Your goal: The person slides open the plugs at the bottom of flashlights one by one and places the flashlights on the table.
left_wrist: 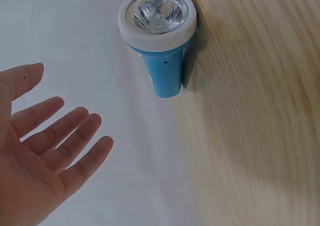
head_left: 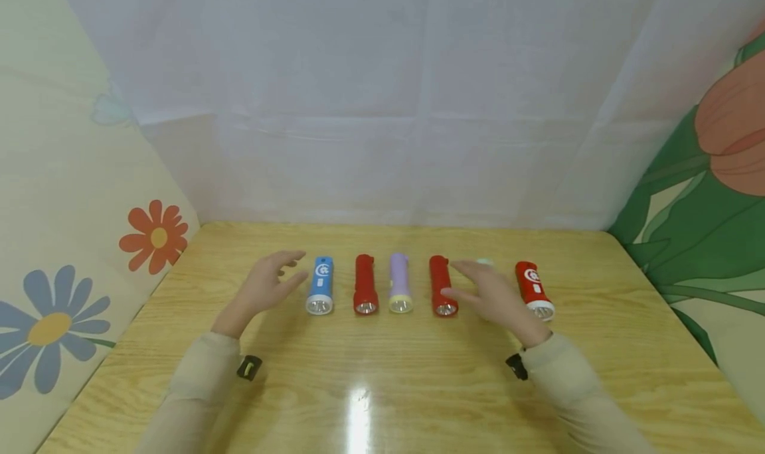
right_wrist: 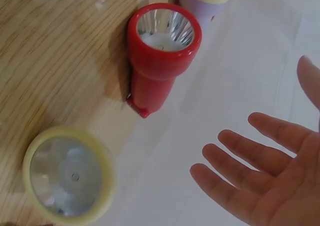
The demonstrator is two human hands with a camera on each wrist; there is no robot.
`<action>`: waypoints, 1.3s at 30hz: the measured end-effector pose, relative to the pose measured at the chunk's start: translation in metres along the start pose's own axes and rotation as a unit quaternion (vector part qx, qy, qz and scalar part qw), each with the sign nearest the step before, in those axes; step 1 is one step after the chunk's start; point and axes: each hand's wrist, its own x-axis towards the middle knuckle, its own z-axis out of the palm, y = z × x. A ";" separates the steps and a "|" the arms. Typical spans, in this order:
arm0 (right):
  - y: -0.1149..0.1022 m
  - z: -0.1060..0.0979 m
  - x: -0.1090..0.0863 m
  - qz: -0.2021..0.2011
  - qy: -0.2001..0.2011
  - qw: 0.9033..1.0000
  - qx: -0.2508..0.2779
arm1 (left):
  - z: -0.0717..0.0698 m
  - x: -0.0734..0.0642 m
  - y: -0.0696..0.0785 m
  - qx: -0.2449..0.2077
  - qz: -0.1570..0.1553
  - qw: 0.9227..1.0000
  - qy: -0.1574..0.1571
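A row of flashlights lies on the wooden table, lenses toward me. My left hand point(head_left: 263, 285) hovers just left of the blue flashlight point(head_left: 321, 283), fingers loosely extended and holding nothing. To its right come a red flashlight point(head_left: 364, 281), a purple flashlight point(head_left: 399, 278) and a second red flashlight point(head_left: 441, 283). Over the gap beyond that one is my right hand point(head_left: 493, 295), fingers spread and also holding nothing. Beneath it, a flashlight with a pale yellow rim point(right_wrist: 70, 176) is mostly hidden in the head view. A red flashlight with a white rim point(head_left: 530, 283) sits at the far right.
The wooden table point(head_left: 418, 381) ends at a white cloth backdrop point(head_left: 388, 109). Flower-printed cloth point(head_left: 72, 175) stands at the left and more printed cloth point(head_left: 717, 241) at the right. Small black pieces point(head_left: 249, 368) are at both wrists.
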 end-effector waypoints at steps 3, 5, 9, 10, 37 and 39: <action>-0.006 0.003 0.004 -0.005 -0.006 1.000 0.015 | 0.002 0.003 -0.003 -0.011 -0.006 1.000 -0.001; -0.010 0.004 0.007 -0.016 -0.007 1.000 0.021 | 0.003 0.005 -0.004 -0.025 -0.016 1.000 -0.003; -0.017 0.009 0.014 -0.050 -0.001 0.999 0.013 | 0.004 0.009 -0.007 -0.052 -0.035 0.998 -0.005; -0.019 0.010 0.015 -0.054 -0.001 0.999 0.008 | 0.004 0.010 -0.008 -0.059 -0.040 0.997 -0.006; -0.075 0.043 0.054 0.004 -0.079 0.995 0.069 | 0.009 0.035 -0.021 -0.034 -0.105 0.993 -0.052; -0.080 0.046 0.057 -0.005 -0.076 0.995 0.064 | 0.009 0.037 -0.024 -0.032 -0.112 0.991 -0.058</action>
